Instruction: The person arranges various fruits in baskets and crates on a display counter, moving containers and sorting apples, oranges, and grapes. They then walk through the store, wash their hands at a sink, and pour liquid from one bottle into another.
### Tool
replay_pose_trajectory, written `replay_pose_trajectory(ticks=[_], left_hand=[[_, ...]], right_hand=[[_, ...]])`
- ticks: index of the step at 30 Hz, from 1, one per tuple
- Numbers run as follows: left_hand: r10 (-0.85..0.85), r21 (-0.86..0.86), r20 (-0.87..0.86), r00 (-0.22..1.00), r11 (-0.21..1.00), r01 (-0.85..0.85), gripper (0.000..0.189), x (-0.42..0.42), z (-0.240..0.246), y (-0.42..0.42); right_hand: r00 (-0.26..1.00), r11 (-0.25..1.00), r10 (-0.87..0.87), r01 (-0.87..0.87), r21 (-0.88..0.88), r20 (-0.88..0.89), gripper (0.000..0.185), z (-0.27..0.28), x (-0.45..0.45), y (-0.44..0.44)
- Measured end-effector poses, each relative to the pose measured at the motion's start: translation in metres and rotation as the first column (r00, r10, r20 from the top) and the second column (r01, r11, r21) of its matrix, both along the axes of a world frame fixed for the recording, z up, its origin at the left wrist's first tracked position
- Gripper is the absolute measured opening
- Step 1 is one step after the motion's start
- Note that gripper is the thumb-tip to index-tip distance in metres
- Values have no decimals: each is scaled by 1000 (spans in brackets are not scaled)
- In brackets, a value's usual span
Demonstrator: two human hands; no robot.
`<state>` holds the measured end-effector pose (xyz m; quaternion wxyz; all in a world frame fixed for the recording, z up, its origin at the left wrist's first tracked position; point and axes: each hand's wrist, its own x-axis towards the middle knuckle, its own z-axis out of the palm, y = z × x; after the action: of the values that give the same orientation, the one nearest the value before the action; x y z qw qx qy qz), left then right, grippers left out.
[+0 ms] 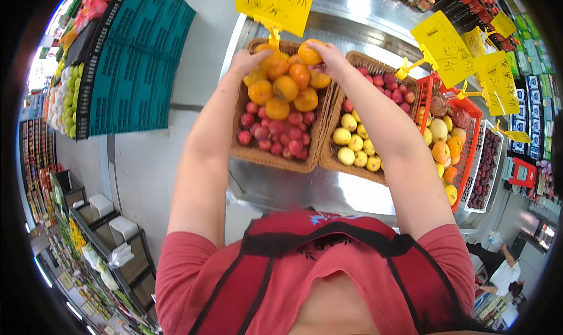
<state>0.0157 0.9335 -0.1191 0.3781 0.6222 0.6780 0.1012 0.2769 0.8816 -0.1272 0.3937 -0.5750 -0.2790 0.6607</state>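
A brown wicker basket on the steel counter holds orange round fruits, perhaps persimmons or mandarins, piled at its far end, with small red plums at the near end. My right hand grips one orange fruit at the basket's far right corner. At the far left corner, my left hand has its thumb and fingers around the side of an orange fruit; whether it grips it is unclear. Right beside stands a second wicker basket with yellow fruits and more red plums.
A red plastic basket of mixed fruit and a white crate of dark fruit stand to the right. Yellow handwritten signs rise on clips. A teal-sided display stand is at left. Another person is at far lower right.
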Motion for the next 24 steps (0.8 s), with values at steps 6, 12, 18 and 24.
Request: replay_pose_trajectory(ticks=[6, 12, 18, 24], left_hand=[[-178, -169, -96, 979, 973, 160, 81, 7, -16, 42], [-175, 130, -101, 979, 974, 188, 71, 0, -36, 37], [-316, 106, 18, 949, 944, 313, 58, -3, -55, 38], [-196, 204, 75, 978, 963, 177, 40, -2, -6, -6]], right_hand=[[888, 961, 272, -233, -145, 372, 59, -10, -15, 43], [524, 946, 225, -321, -54, 822, 70, -22, -16, 33], [646, 891, -223, -170, 422, 730, 50, -33, 7, -57], [206, 840, -467, -201, 504, 860, 44, -7, 147, -262]])
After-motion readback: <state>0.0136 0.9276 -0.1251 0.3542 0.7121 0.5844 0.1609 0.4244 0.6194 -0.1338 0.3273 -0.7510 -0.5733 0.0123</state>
